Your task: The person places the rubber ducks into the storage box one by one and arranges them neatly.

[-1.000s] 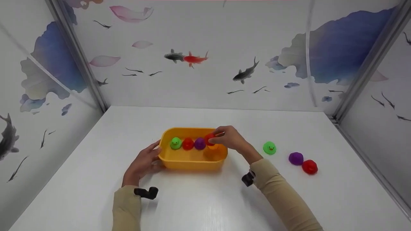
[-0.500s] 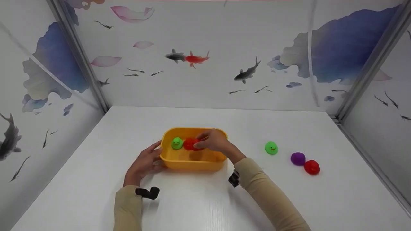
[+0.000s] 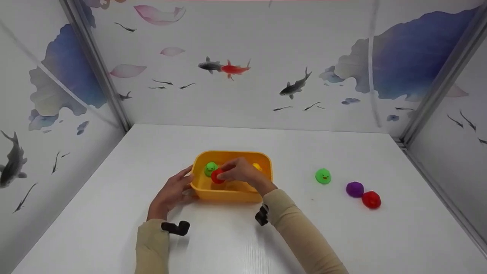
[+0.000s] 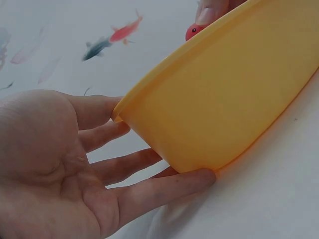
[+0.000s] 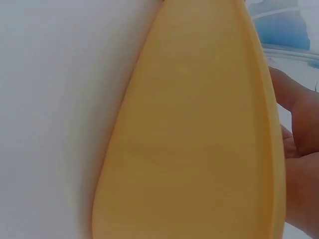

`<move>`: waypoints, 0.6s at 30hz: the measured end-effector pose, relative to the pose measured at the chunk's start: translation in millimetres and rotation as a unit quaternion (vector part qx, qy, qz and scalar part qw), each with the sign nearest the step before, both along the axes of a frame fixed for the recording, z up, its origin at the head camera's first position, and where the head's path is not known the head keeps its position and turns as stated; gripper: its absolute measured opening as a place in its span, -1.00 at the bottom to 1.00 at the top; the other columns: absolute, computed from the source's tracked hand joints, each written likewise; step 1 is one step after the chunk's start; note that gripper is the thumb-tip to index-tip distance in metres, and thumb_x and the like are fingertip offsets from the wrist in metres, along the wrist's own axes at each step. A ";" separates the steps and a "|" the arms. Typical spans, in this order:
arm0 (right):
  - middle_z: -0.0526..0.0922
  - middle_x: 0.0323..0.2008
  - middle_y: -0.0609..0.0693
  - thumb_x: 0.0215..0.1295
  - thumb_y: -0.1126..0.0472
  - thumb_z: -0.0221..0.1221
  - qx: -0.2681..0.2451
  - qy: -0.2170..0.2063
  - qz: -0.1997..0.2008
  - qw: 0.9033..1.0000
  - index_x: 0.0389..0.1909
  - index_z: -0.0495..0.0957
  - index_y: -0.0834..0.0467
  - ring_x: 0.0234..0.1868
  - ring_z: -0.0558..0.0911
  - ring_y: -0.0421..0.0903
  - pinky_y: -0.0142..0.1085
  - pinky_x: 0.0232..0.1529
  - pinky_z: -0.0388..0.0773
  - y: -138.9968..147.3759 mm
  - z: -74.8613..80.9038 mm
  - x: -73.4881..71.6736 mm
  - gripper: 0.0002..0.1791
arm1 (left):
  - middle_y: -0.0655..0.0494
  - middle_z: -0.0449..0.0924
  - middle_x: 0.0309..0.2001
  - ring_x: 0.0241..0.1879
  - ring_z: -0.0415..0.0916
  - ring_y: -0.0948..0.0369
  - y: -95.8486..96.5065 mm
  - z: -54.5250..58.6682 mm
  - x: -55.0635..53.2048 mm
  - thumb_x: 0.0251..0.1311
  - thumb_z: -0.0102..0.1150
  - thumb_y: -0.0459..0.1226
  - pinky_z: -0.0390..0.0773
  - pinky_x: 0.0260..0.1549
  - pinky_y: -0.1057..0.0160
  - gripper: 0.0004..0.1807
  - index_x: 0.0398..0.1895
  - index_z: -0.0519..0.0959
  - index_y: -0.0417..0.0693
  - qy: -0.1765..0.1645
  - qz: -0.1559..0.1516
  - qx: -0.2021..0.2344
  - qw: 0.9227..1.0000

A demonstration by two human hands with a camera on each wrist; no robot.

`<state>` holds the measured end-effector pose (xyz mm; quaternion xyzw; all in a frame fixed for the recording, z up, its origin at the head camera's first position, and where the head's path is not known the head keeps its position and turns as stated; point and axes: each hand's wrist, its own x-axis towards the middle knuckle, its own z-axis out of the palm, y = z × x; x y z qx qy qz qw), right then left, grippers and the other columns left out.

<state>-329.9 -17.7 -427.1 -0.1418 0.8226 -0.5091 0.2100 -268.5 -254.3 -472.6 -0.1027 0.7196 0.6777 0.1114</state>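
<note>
In the head view my right hand [image 3: 243, 173] reaches into the yellow basin [image 3: 232, 196] and pinches a small red rubber duck [image 3: 217, 176]. The duck's head and eye show above the rim in the left wrist view. Right beside it in the basin sits a green rubber duck [image 3: 210, 168]. A yellow-orange duck [image 3: 257, 166] partly shows behind my right hand; whatever else lies under that hand is hidden. My left hand [image 3: 173, 192] rests against the basin's left end. In the left wrist view its extended fingers touch the rim and the lower wall.
To the right of the basin, on the white table [image 3: 213, 236], lie a green duck [image 3: 323, 176], a purple one [image 3: 355, 189] and a red one [image 3: 371, 199]. The purple and red ones touch. Walls printed with fish stand behind and at both sides.
My right hand has moved left inside the basin, from its right end to near the green duck, with a red duck at its fingertips. The left hand stays at the basin's left end.
</note>
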 end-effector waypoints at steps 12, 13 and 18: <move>0.75 -0.11 -0.11 0.16 0.12 0.43 0.053 0.013 -0.037 0.998 -0.11 0.78 0.01 -0.02 0.58 -0.09 -0.22 0.22 0.59 -30.2 -3.0 8.8 -0.74 | -0.09 0.33 0.45 0.31 0.45 -0.06 0.5 -0.7 0.4 0.51 -0.03 -0.04 0.63 0.14 -0.01 -0.41 0.56 0.17 0.32 0.007 0.005 0.016 1.000; 0.75 -0.11 -0.11 0.16 0.13 0.43 0.055 0.013 -0.038 0.998 -0.10 0.78 0.01 -0.03 0.59 -0.09 -0.23 0.22 0.59 -32.1 -2.7 9.6 -0.74 | -0.10 0.32 0.45 0.31 0.45 -0.07 0.5 -0.5 0.7 0.51 -0.03 -0.03 0.63 0.15 -0.01 -0.40 0.56 0.16 0.31 0.009 0.003 0.013 1.000; 0.74 -0.15 -0.12 0.17 0.20 0.42 0.060 0.004 -0.041 0.997 -0.08 0.78 0.01 -0.09 0.61 -0.09 -0.30 0.11 0.64 -41.8 -4.3 12.0 -0.73 | -0.08 0.32 0.46 0.33 0.43 -0.07 -1.2 -1.0 1.5 0.51 -0.03 -0.03 0.63 0.15 -0.01 -0.40 0.56 0.16 0.32 0.006 0.004 0.013 1.000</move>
